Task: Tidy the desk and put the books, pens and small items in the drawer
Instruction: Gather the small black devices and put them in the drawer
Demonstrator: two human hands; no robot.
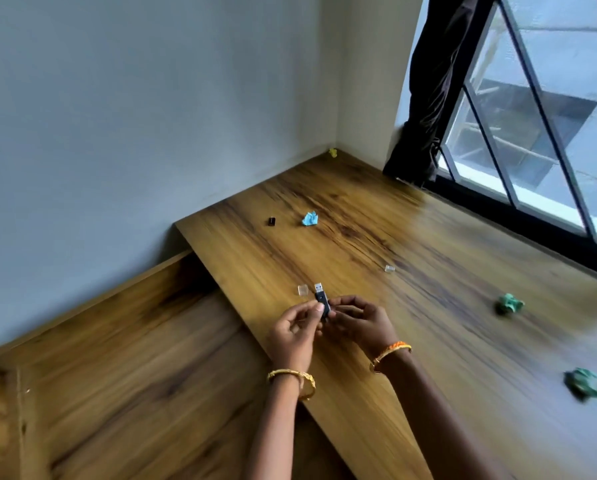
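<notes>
Holding a small black USB stick with a bare silver plug [322,299] above the near edge of the wooden tabletop [376,375], the person has both hands close together. The left hand [295,332] pinches the black body between thumb and fingertips, and the right hand [363,323] curls in from the other side, its fingertips at the stick's lower end; whether they actually press on it cannot be told. The stick looks light, rigid and smooth-shelled, so it likely needs only a gentle pinch across its flat plastic sides, keeping off the exposed metal plug, which points away from the person.

Just beyond the hands, a small clear plastic cap [302,289] lies on the tabletop beside the plug; it is probably the stick's cover, tiny and slippery, best taken by its edges with fingertips. A second clear cap [389,268] sits farther right. To the right lie two crumpled green paper wads [586,382], [509,304], soft and weightless, easy to scoop. Farther back rest a crumpled blue paper scrap [310,218] and a small dark cylindrical piece [272,221], well apart from the hands. A yellow scrap [332,153] sits in the far corner.
</notes>
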